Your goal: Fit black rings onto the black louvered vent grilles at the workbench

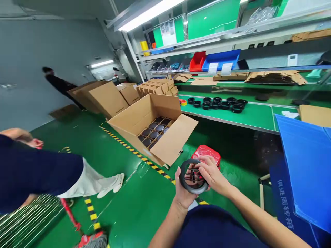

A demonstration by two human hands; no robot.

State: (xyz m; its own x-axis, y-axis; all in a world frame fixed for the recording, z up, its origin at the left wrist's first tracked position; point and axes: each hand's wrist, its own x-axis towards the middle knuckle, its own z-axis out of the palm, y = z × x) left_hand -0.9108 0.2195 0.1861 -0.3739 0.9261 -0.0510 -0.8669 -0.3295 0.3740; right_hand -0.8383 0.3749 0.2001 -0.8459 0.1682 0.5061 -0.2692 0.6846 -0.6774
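A black cylindrical part (197, 190) with a thick round rim and thin crossbars inside is held up in front of my body. My left hand (183, 197) wraps round its left side and underside. At its right side, my right hand (212, 175) grips the rim, with fingertips reaching over the opening. Ahead stands an open cardboard box (137, 122) with dividers, its cells holding several dark round-topped pieces (153, 134). Several black rings (216, 105) lie on the green workbench (254, 120). A red plastic stool (207, 151) is partly hidden behind my right hand.
More cardboard boxes (108, 100) and stacked dividers (157, 86) stand beyond. A blue turnover box (305, 165) is at my right. On the left, a person in dark top and white trousers (90, 179) is near a mop (94, 240) and metal rack (33, 220). Another person (60, 84) stands far back.
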